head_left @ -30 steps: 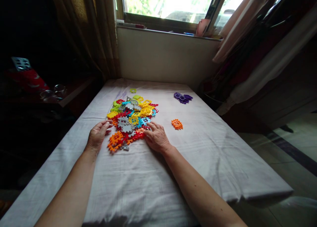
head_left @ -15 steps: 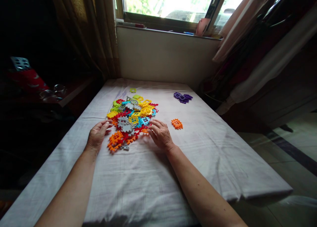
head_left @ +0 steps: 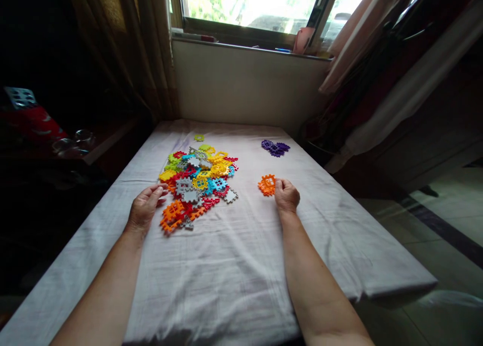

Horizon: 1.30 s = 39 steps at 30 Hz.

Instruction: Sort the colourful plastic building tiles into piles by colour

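My right hand (head_left: 287,196) is closed on an orange interlocking plastic tile (head_left: 269,181) with a window-like cutout. It holds this tile over or against the other orange tile lying on the cloth, which is partly covered. My left hand (head_left: 144,206) rests at the left side of a heap of coloured tiles (head_left: 200,183), fingers loosely bent and apart, with nothing visible in them. Grey, yellow, red, blue, green and orange tiles overlap in the heap. One grey tile (head_left: 231,196) lies at its right edge.
Purple tiles (head_left: 275,148) lie in a group at the back right of the cloth-covered table (head_left: 234,265). A single lime-green tile (head_left: 198,138) sits behind the heap. Beyond the table are a wall and window, a curtain (head_left: 147,59) at left and hanging clothes at right.
My right hand has gone from the heap's right edge to the right, bringing an orange tile to the separate orange one. A grey tile now shows at the heap's edge. My left hand stays put.
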Available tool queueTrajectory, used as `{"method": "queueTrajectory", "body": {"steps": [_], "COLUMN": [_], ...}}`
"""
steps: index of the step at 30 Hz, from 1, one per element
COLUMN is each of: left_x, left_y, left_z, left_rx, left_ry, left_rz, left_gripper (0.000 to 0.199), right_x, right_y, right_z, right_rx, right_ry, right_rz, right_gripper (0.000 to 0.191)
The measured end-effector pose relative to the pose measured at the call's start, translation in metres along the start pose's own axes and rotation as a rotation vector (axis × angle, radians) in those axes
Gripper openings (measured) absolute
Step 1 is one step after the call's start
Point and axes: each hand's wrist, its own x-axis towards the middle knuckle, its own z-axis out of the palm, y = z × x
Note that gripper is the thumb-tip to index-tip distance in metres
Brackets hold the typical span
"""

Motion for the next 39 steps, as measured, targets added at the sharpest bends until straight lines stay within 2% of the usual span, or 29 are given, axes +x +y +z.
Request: {"method": "queueTrajectory", "body": {"steps": [6, 9, 13, 16, 20, 28, 31, 34, 37, 39], "left_x": [0.001, 0.0, 0.0, 0.0, 0.0, 0.002, 0.004, 0.005, 0.006, 0.007], "left_y": [-0.001, -0.001, -0.001, -0.002, -0.002, -0.003, -0.004, -0.004, -0.003, -0.003], "left_z": [-0.001, -0.001, -0.001, -0.001, 0.0, -0.002, -0.004, -0.005, -0.006, -0.006], "left_rx": [0.011, 0.018, 0.023, 0.025, 0.014, -0.003, 0.018, 0.014, 0.011, 0.013], "left_ry": [-0.001, -0.004, -0.007, -0.013, -0.007, 0.03, 0.059, 0.076, 0.084, 0.084], "left_rz": [0.005, 0.019, 0.028, 0.024, 0.022, 0.038, 0.059, 0.063, 0.059, 0.058], "left_gripper": [0.047, 0.045, 0.045, 0.046, 0.046, 0.046, 0.049, 0.05, 0.051, 0.051], "right_x": [0.001, 0.004, 0.005, -0.006, -0.04, -0.116, -0.133, -0.142, -0.143, -0.143], "right_y": [0.005, 0.012, 0.018, 0.01, -0.021, -0.109, -0.136, -0.153, -0.157, -0.156], "right_z": [0.004, 0.008, 0.017, 0.024, 0.032, 0.037, 0.042, 0.052, 0.06, 0.063], "right_rx": [-0.082, -0.092, -0.053, -0.018, 0.054, 0.118, 0.086, 0.046, 0.035, 0.046], "right_ry": [-0.033, -0.002, 0.138, 0.132, -0.014, -0.459, -0.554, -0.637, -0.704, -0.704], "right_rz": [0.036, 0.014, -0.137, -0.31, -0.617, -1.1, -1.205, -1.284, -1.324, -1.318], "right_gripper": [0.028, 0.031, 0.033, 0.031, 0.025, 0.023, 0.04, 0.054, 0.044, 0.037]}}
